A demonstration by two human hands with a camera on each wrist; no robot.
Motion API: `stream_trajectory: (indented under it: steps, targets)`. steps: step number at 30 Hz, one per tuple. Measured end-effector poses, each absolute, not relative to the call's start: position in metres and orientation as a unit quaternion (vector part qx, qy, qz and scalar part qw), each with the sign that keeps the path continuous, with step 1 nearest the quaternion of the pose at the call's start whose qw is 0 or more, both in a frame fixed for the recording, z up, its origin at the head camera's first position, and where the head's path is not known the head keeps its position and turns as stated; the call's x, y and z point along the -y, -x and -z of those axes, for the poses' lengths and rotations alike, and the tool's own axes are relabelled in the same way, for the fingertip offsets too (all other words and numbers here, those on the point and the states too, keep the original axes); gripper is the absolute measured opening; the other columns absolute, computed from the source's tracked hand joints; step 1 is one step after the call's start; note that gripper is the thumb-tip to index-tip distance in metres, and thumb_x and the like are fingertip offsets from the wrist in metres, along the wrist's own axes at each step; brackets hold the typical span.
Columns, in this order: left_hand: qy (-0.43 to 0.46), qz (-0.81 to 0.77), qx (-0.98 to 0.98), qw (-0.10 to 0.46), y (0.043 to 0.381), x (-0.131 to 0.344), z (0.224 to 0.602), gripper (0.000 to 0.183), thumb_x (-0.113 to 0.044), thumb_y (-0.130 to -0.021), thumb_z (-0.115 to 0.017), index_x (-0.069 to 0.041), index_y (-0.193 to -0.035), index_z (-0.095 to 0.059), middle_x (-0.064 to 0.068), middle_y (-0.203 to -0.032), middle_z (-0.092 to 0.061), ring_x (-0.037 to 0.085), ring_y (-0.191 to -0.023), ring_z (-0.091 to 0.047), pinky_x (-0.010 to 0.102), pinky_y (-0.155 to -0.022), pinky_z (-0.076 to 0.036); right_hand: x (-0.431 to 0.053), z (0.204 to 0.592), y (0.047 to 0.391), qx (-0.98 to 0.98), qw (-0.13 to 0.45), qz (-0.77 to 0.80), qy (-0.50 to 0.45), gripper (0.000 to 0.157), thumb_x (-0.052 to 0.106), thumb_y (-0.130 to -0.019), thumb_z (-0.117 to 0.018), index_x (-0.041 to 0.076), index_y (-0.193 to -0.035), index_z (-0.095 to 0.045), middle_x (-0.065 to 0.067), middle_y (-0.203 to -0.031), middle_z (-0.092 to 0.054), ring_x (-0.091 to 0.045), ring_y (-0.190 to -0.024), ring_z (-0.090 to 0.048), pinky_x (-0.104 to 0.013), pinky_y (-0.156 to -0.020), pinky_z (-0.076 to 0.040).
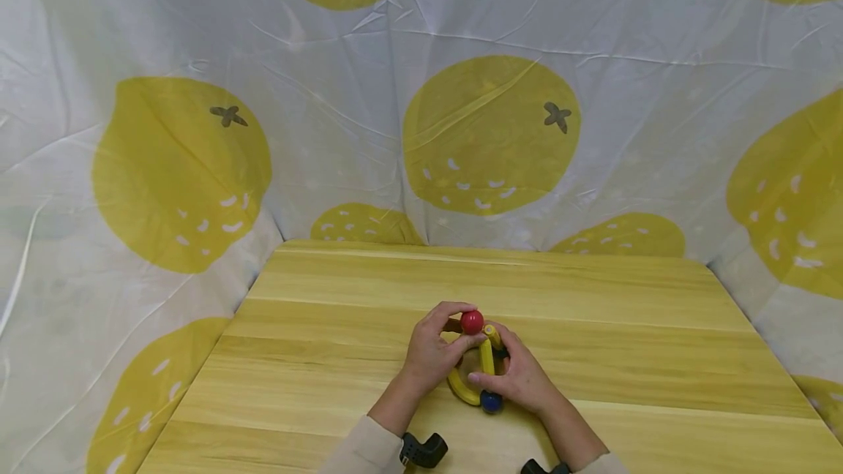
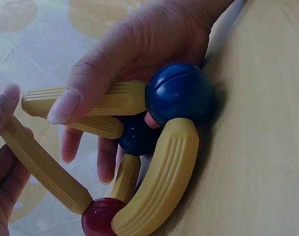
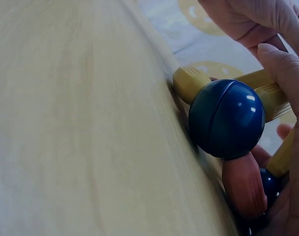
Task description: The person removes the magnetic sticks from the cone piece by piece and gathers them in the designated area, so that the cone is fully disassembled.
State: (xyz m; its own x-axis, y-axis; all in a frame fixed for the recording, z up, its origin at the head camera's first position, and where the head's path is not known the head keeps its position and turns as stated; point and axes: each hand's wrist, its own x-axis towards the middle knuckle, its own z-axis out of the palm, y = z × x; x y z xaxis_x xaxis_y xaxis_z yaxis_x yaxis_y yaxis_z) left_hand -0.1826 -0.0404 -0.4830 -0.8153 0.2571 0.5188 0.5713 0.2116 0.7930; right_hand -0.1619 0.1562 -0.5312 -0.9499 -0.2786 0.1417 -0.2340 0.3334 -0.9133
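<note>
At the top of a ball-and-rod building frame, my left hand (image 1: 431,350) pinches a red ball (image 1: 471,322) between fingers and thumb. My right hand (image 1: 523,375) holds the frame from the right, its thumb across a straight yellow rod (image 2: 122,98). Low on the frame, a large blue ball (image 1: 491,401) joins that rod to a curved yellow rod (image 2: 161,182) and an orange-red rod (image 3: 244,187). The curved rod meets another red ball (image 2: 101,216), from which a yellow rod (image 2: 48,167) rises toward the left fingers. A second blue ball (image 2: 138,135) sits behind.
The frame stands on a wooden table (image 1: 296,357). Behind the table hangs a pale cloth (image 1: 329,137) with yellow fruit prints. Black wrist devices (image 1: 424,450) show near both sleeves.
</note>
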Motion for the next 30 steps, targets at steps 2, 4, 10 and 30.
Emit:
stream_trajectory:
  steps: [2,4,10,30]
  targets:
    - [0.256,0.581,0.763,0.121,0.182,0.040,0.484,0.043,-0.016,-0.084,-0.084,-0.017,-0.123,-0.065,0.005,-0.117,-0.070,0.023,-0.092,-0.075,0.029,-0.059,-0.059,-0.156,0.532,0.162,-0.814,0.022,0.559,0.156,0.082,0.029,-0.079,-0.089,0.036,-0.148,-0.045,-0.006,-0.145,-0.054,-0.029,-0.128,-0.053,-0.044,-0.104,-0.046]
    - [0.245,0.590,0.761,0.109,0.181,0.040,0.484,0.043,-0.017,-0.085,-0.084,-0.018,-0.124,-0.064,0.005,-0.118,-0.070,0.024,-0.093,-0.075,0.027,-0.056,-0.058,-0.156,0.532,0.162,-0.811,0.025,0.564,0.156,0.082,0.028,-0.079,-0.089,0.035,-0.148,-0.045,-0.007,-0.146,-0.053,-0.030,-0.129,-0.052,-0.048,-0.104,-0.045]
    - [0.235,0.611,0.751,0.089,0.180,0.040,0.485,0.046,-0.015,-0.089,-0.080,-0.016,-0.129,-0.058,0.013,-0.118,-0.070,0.028,-0.093,-0.077,0.022,-0.056,-0.056,-0.156,0.533,0.163,-0.805,0.038,0.573,0.148,0.082,0.028,-0.079,-0.089,0.034,-0.147,-0.045,-0.008,-0.149,-0.051,-0.034,-0.133,-0.049,-0.060,-0.106,-0.044]
    - [0.175,0.574,0.782,0.170,0.201,0.058,0.494,0.043,-0.021,-0.091,-0.079,-0.019,-0.130,-0.062,0.003,-0.119,-0.063,0.019,-0.098,-0.063,0.035,-0.086,-0.058,-0.154,0.531,0.164,-0.805,0.037,0.576,0.140,0.081,0.028,-0.077,-0.090,0.029,-0.146,-0.049,-0.005,-0.148,-0.053,-0.033,-0.136,-0.047,-0.059,-0.108,-0.043]
